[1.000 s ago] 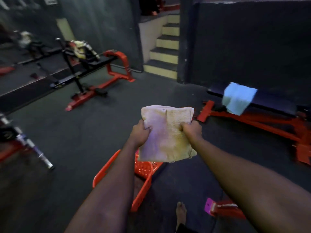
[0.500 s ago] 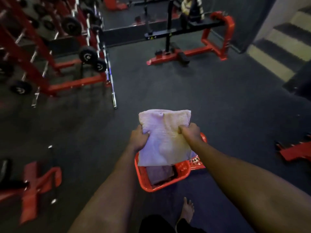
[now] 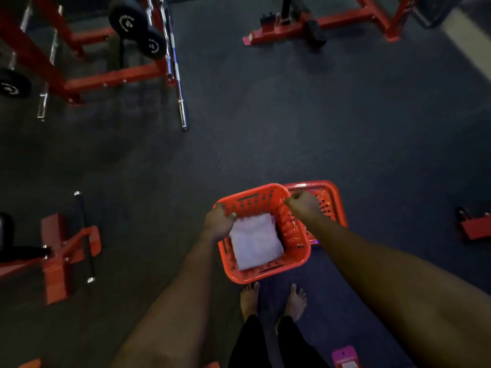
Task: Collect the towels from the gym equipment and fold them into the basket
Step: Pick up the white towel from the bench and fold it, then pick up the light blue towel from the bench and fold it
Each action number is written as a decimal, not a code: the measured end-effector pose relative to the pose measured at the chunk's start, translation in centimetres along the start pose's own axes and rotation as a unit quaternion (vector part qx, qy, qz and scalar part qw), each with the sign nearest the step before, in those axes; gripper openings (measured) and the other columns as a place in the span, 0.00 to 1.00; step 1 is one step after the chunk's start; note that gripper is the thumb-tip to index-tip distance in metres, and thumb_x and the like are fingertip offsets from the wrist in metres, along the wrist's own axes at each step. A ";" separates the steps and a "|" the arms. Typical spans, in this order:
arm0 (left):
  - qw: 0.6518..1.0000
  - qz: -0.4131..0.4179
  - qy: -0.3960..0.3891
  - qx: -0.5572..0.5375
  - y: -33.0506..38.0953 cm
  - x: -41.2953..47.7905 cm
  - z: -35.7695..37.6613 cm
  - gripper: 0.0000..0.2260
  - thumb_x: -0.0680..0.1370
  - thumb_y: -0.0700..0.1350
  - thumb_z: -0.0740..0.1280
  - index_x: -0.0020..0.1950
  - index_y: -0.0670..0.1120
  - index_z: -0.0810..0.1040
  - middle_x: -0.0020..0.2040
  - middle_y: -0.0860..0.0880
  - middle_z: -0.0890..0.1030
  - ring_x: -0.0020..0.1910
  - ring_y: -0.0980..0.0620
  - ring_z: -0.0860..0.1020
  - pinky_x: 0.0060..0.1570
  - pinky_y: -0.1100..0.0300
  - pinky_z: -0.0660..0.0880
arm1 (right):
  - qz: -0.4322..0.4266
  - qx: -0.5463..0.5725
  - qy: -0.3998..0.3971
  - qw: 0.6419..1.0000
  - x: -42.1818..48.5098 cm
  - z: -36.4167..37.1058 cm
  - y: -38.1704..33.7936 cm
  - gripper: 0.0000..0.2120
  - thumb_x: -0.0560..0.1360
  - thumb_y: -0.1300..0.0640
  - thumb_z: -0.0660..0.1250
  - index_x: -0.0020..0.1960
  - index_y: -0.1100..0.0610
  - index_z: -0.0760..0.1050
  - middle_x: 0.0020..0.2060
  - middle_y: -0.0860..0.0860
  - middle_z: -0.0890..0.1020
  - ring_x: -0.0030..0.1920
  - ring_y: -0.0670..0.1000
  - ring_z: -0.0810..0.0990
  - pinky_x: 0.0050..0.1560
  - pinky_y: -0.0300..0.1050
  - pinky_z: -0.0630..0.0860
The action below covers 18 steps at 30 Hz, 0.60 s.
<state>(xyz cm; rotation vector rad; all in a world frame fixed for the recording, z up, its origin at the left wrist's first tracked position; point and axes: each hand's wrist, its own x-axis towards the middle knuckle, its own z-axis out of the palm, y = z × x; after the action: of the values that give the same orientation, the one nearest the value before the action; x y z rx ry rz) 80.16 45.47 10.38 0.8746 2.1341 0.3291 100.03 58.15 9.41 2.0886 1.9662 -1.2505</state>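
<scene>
Both grips are off the towel and on the basket. left grip [image 3: 219, 223] is curled over the rim at the left corner, thumb on the inside edge. right grip [image 3: 303, 205] is fisted round the rim at the far right corner. Both are clamped on the basket [image 3: 268, 274], neither on cloth.

Diff vs 0.5 s ago: then both grips pinched the folded towel by its sides, held up over the basket. Now the towel [image 3: 255, 241] lies flat in the basket, folded to a rough rectangle, pale, and covers most of the bottom. The view has also tipped further down; both bare feet [image 3: 249, 298] show now, just near side of the basket, with black trouser legs below them.

Basket is red perforated plastic and sits on the dark rubber floor [image 3: 265, 134]. A second red perforated piece [image 3: 330, 193] sits against its far right side, partly behind the right grip; lid or second basket, cannot tell.

Around:
- barbell [image 3: 178, 83] on the floor, far left, end pointing toward the camera
- red rack frame [image 3: 114, 78] beside it with black weight plates [image 3: 127, 22]
- red machine base [image 3: 313, 29] at the top
- red equipment foot [image 3: 65, 251] to the left
- red part [image 3: 475, 225] at the right edge
- small pink object [image 3: 344, 354] by the lower edge, blurred

All of this is well apart from the basket.
</scene>
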 end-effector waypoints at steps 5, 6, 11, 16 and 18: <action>0.996 0.086 -0.007 0.005 5.2 0.3 -3.0 0.19 0.79 0.46 0.65 0.67 0.38 0.72 0.61 0.37 0.79 0.62 0.41 0.77 0.58 0.55 0.72 | -0.010 0.056 0.056 0.997 -1.5 -5.0 -2.2 0.09 0.72 0.58 0.66 0.45 0.62 0.83 0.45 0.61 0.85 0.51 0.59 0.83 0.47 0.47 0.76; 0.994 0.107 -0.006 0.003 6.8 0.3 -3.7 0.19 0.79 0.46 0.65 0.66 0.38 0.72 0.60 0.37 0.80 0.61 0.42 0.78 0.57 0.56 0.72 | -0.013 0.065 0.070 0.995 -1.8 -6.4 -2.4 0.09 0.73 0.59 0.66 0.46 0.61 0.84 0.45 0.61 0.85 0.51 0.58 0.83 0.48 0.47 0.76; 0.972 0.235 -0.001 0.013 16.4 -0.6 -5.7 0.16 0.79 0.46 0.65 0.63 0.39 0.75 0.54 0.39 0.82 0.57 0.42 0.79 0.54 0.56 0.73 | -0.015 0.148 0.168 0.974 -3.8 -14.7 -1.9 0.06 0.73 0.59 0.68 0.45 0.56 0.84 0.45 0.58 0.87 0.50 0.54 0.85 0.53 0.45 0.77; 0.932 0.360 -0.032 0.028 26.8 -2.8 -3.9 0.14 0.78 0.47 0.66 0.60 0.41 0.77 0.52 0.42 0.83 0.54 0.45 0.79 0.49 0.62 0.70 | 0.013 0.236 0.265 0.935 -6.2 -22.7 3.1 0.07 0.73 0.61 0.67 0.37 0.54 0.79 0.40 0.56 0.85 0.37 0.54 0.85 0.47 0.45 0.82; 0.916 0.396 -0.052 0.031 30.7 -3.9 -2.0 0.13 0.78 0.48 0.66 0.59 0.42 0.77 0.51 0.43 0.83 0.53 0.45 0.79 0.49 0.63 0.70 | 0.029 0.260 0.304 0.916 -7.5 -25.6 6.0 0.08 0.73 0.61 0.67 0.36 0.53 0.79 0.38 0.54 0.84 0.35 0.53 0.84 0.44 0.43 0.81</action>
<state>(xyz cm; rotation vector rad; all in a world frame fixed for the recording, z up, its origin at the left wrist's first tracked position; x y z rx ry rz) 95.10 65.21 29.00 1.7369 1.6056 0.6018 119.38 63.72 27.92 3.0917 1.8635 -1.3417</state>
